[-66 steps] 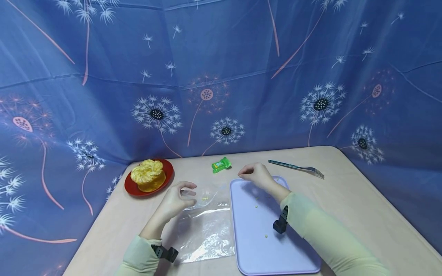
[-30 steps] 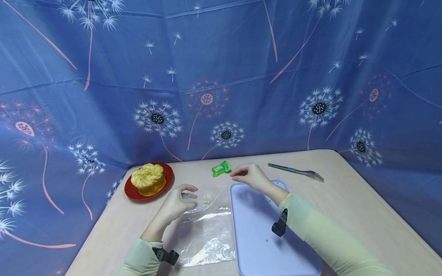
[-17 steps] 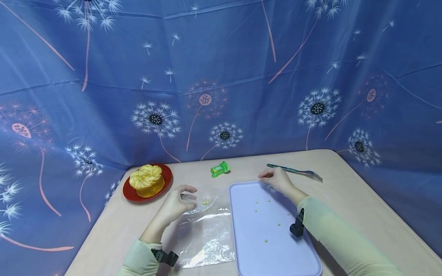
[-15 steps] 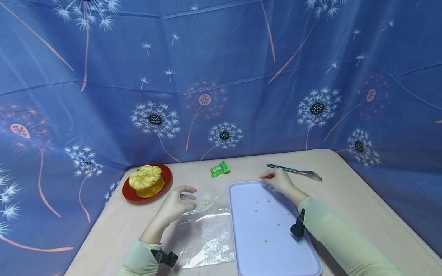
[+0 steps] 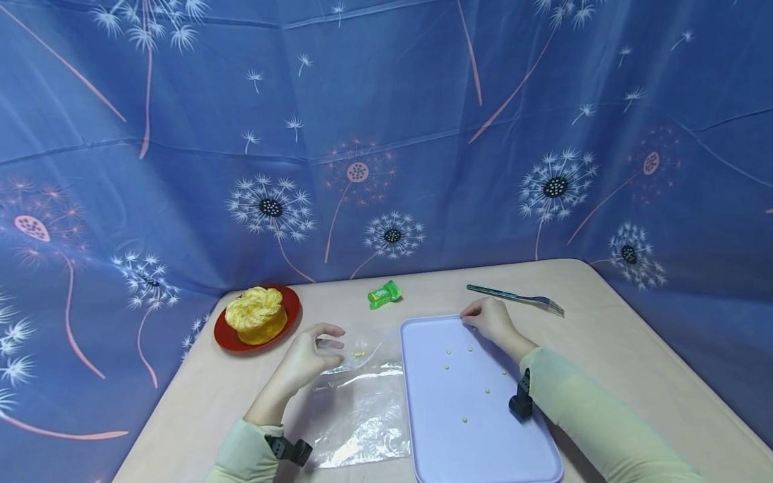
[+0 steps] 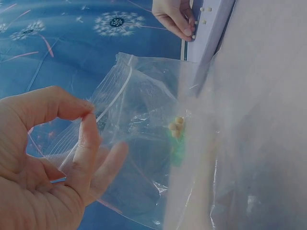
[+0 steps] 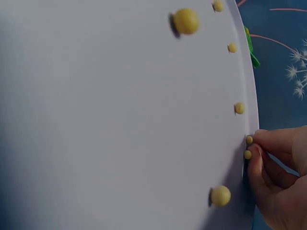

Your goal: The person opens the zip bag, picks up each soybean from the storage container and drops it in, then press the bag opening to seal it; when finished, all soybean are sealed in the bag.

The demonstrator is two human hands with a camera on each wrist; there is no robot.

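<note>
In the head view my left hand (image 5: 304,359) is at the mouth of a clear zip-lock bag (image 5: 362,422) lying on the table. The left wrist view shows thumb and forefinger pinching the bag's zip edge. A few small round yellow beans (image 6: 176,127), like soybeans, lie inside the bag. My right hand (image 5: 495,322) reaches the far rim of a pale lilac tray (image 5: 477,456). In the right wrist view its thumb and forefinger are right beside two beans (image 7: 249,139) at the rim; whether they grip one is unclear. Several more beans (image 7: 220,196) are scattered on the tray.
Behind the bag lies a green-wrapped sweet (image 5: 385,295). A red plate (image 5: 222,339) with a golden bun (image 5: 256,318) stands at the far left. Beyond the tray, close to my right hand, is a fork (image 5: 513,295). A blue dandelion-print cloth (image 5: 386,134) hangs behind the table.
My right hand has moved from the tray over toward the bag's mouth, then back right and down to the tray's far rim. The left hand has stayed at the bag.
</note>
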